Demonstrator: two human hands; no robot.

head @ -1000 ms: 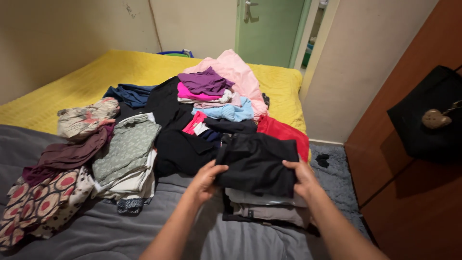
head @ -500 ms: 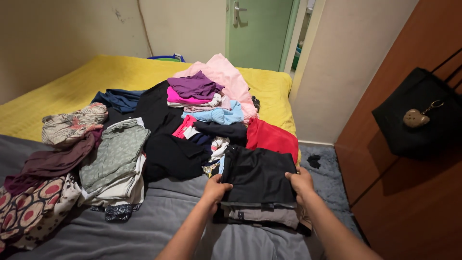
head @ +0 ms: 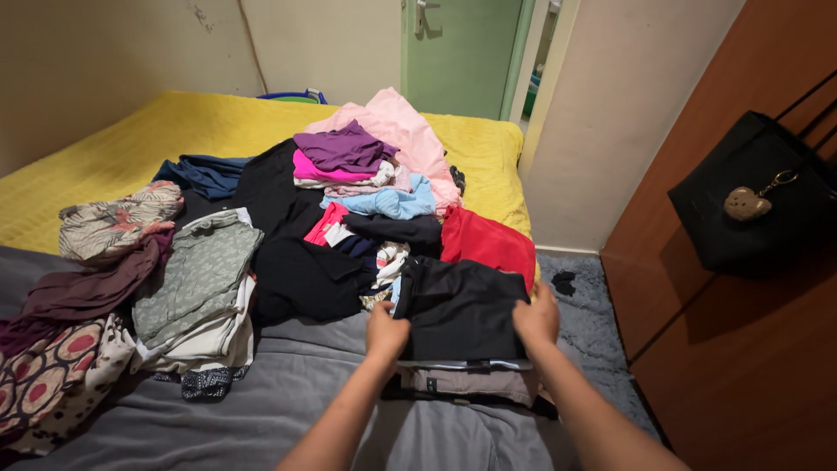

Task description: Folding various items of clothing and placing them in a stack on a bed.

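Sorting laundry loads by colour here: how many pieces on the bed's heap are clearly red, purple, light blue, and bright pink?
Red: 1, the red garment beside the black folded piece under both hands.
Purple: 1, the purple top.
Light blue: 1, the light blue garment.
Bright pink: 1, the bright pink piece.
Total: 4

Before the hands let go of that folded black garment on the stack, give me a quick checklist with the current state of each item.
1. Both hands on the garment: ok. The left hand and right hand press the folded black garment at its two near corners.
2. Garment sits on the folded stack: ok; the grey pieces show under its near edge.
3. Fold flat and square: ok at the near edge; far edge cannot tell.
4. Clear of the loose clothes pile: not ok; the far edge meets the red garment.
5. Stack's distance from the bed's right edge: cannot tell.
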